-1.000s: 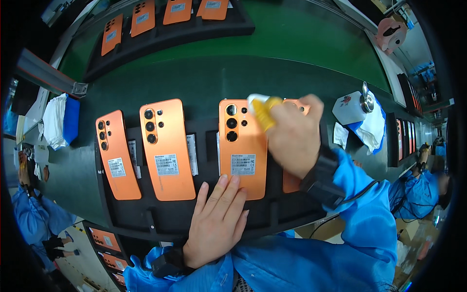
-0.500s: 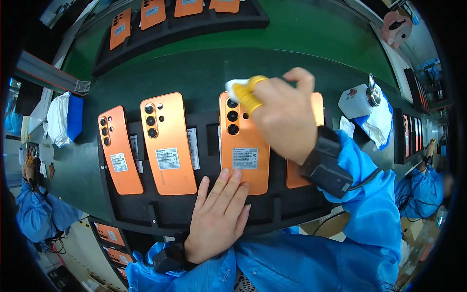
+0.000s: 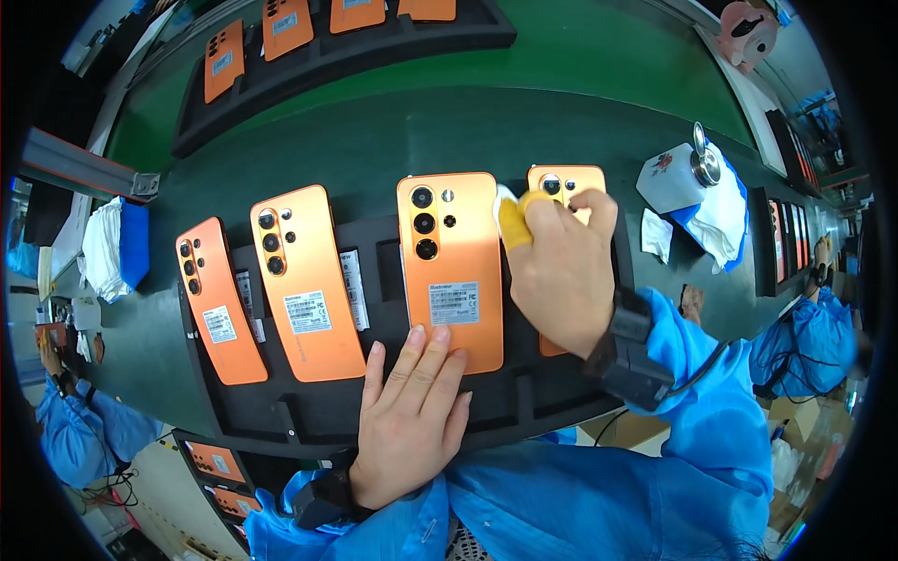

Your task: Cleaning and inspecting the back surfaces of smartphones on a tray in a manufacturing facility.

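White cloth shifts from the camera end of the third orange phone to its right edge

Curled fingers close the right grip around the cloth, with yellow covers on the fingers nearest it; whether the cloth touches the phone's edge or sits just beside it, I cannot tell. Left grip stays flat, its fingers extended and slightly spread; three fingertips rest on the phone's lower end, the little finger lies off its left side, and it grasps nothing.

That phone lies back up over a black tray, its camera end pointing away from the person, a pale label between the lenses and the left fingertips. To its left are the second phone and the leftmost phone; to its right the fourth phone is partly hidden beneath the right arm.

On the dark green table, a white bottle with a metal top stands at the right beside a pile of white cloths. Farther off, another black tray carries more orange phones. Blue-sleeved co-workers sit at both sides
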Action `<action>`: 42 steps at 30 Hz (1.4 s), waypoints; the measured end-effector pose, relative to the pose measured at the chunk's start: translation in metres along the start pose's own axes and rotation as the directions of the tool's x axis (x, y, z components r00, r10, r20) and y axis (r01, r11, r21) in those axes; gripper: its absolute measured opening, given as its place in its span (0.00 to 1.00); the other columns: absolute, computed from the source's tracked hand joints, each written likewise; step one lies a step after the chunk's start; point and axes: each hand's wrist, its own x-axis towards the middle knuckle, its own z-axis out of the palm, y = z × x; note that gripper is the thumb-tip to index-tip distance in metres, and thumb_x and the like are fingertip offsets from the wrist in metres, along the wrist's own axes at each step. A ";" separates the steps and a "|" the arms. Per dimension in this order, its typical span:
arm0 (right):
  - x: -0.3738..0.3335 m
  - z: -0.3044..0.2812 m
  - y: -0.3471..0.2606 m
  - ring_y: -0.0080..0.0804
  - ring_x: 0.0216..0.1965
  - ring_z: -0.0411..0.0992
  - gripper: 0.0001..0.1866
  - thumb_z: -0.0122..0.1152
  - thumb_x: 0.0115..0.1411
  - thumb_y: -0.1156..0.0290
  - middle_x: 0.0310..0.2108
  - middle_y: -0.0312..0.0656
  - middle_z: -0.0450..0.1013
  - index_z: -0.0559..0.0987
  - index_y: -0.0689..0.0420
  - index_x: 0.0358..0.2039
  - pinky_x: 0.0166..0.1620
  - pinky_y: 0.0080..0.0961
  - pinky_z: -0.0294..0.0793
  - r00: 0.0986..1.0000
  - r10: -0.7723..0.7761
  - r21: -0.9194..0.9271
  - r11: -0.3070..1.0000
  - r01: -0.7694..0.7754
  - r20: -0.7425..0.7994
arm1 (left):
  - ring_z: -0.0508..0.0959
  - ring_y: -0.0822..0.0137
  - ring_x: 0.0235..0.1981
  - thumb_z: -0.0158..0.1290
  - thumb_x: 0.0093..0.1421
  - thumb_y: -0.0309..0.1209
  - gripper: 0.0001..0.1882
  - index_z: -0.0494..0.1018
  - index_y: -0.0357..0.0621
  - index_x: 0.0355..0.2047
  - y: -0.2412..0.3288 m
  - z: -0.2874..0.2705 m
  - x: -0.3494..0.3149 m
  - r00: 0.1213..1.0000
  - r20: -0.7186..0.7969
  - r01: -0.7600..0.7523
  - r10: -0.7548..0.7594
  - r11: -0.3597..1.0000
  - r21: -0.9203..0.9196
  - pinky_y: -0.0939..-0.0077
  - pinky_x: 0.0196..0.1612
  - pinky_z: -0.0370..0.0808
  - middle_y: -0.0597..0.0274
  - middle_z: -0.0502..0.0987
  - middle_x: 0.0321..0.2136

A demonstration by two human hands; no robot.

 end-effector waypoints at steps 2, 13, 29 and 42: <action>-0.005 0.000 0.004 0.32 0.30 0.69 0.06 0.57 0.46 0.78 0.27 0.37 0.67 0.81 0.63 0.24 0.50 0.42 0.55 1.000 0.017 0.021 1.000 -0.017 0.024 | 0.65 0.55 0.62 0.59 0.51 0.30 0.23 0.73 0.42 0.50 -0.002 0.002 0.001 1.000 0.004 0.004 -0.004 1.000 -0.014 0.48 0.65 0.50 0.52 0.69 0.56; 0.023 -0.004 0.001 0.31 0.31 0.69 0.05 0.56 0.49 0.78 0.29 0.37 0.69 0.80 0.61 0.26 0.49 0.40 0.55 0.998 -0.055 -0.046 0.997 0.055 0.005 | 0.65 0.54 0.61 0.59 0.51 0.30 0.22 0.74 0.43 0.48 -0.002 0.001 0.002 1.000 -0.021 0.007 -0.007 1.000 -0.007 0.48 0.64 0.52 0.53 0.70 0.56; 0.028 0.005 -0.003 0.26 0.30 0.66 0.06 0.63 0.44 0.71 0.27 0.30 0.68 0.84 0.55 0.25 0.48 0.40 0.54 0.934 -0.344 0.121 0.927 0.354 -0.099 | 0.65 0.54 0.61 0.59 0.51 0.30 0.22 0.74 0.43 0.48 0.000 0.001 0.000 1.000 -0.012 0.010 -0.010 1.000 -0.015 0.47 0.64 0.51 0.52 0.69 0.57; 0.010 0.000 -0.007 0.26 0.32 0.68 0.14 0.61 0.42 0.73 0.30 0.31 0.69 0.83 0.56 0.34 0.49 0.39 0.55 0.951 -0.287 0.125 0.946 0.300 -0.115 | 0.66 0.54 0.61 0.58 0.51 0.30 0.22 0.74 0.42 0.48 0.001 -0.002 0.003 1.000 -0.021 -0.023 0.022 0.999 -0.023 0.47 0.64 0.52 0.53 0.70 0.56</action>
